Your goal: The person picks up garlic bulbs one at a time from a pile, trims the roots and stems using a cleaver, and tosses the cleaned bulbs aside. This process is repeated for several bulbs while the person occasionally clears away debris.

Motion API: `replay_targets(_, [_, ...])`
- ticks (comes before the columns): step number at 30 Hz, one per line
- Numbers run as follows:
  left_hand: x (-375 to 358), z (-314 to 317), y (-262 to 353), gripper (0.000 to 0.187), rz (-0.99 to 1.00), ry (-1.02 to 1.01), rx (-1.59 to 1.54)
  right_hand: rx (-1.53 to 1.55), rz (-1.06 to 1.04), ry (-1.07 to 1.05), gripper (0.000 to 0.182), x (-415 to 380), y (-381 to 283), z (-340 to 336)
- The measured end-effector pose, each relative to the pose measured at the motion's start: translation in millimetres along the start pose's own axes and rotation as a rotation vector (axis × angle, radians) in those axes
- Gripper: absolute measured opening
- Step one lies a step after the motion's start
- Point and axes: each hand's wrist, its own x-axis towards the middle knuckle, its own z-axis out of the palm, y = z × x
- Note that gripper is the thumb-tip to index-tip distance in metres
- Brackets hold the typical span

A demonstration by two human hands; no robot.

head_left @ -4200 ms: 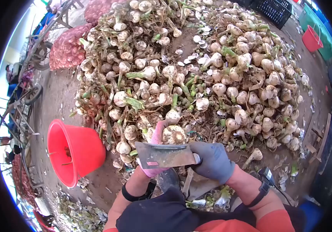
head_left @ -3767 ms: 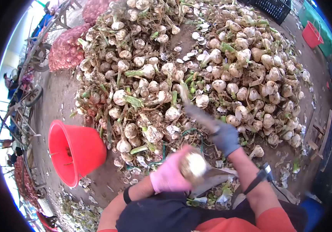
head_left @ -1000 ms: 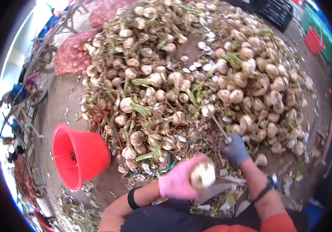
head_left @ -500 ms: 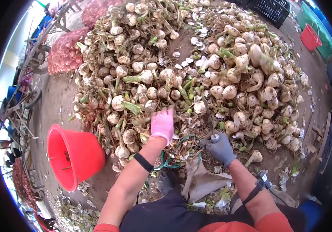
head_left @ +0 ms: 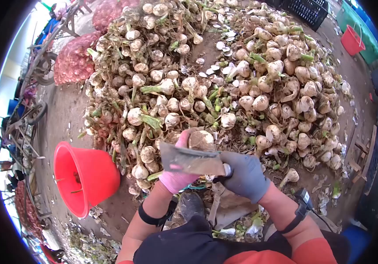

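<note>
My left hand [head_left: 178, 178], in a pink glove, is closed around a garlic bulb [head_left: 201, 141] whose pale, dirty top shows past the fingers. The grey-gloved right hand [head_left: 245, 176] grips the handle of a knife [head_left: 191, 160]. Its wide blade points left, across and above my left hand, and hides part of the fingers. Beyond both hands lies a large heap of garlic bulbs [head_left: 156, 76] with stalks and roots, and a second heap [head_left: 294, 83] spreads to the right.
A red bucket [head_left: 96, 176] stands at the left, tilted towards me. Red net sacks [head_left: 74, 59] lie behind it. At the upper right are a black crate [head_left: 308, 11] and a small red bucket [head_left: 353, 40]. My boot [head_left: 191, 206] is below my hands.
My left hand has closed on a bulb and come nearer to me. My right hand has swung the knife from pointing away to lying crosswise over it. A blurred bulb at the right heap is now still.
</note>
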Motion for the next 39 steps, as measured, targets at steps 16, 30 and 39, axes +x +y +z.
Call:
replay_targets(16, [-22.1, 7.5, 17.3, 0.065, 0.161, 0.044, 0.536, -0.017, -0.038, 0.100, 0.019, -6.3, 22.6, 33.3])
replay_targets(30, [2.3, 8.4, 19.9, 0.071, -0.076, 0.233, 0.178, 0.119, 0.305, 0.263, 0.019, -9.2, 67.4, 27.3])
replay_targets(39, [2.2, -8.7, -12.4, 0.023, -0.370, 0.438, -0.899, 0.179, -0.053, 0.198, 0.021, -11.9, 25.8, 39.2])
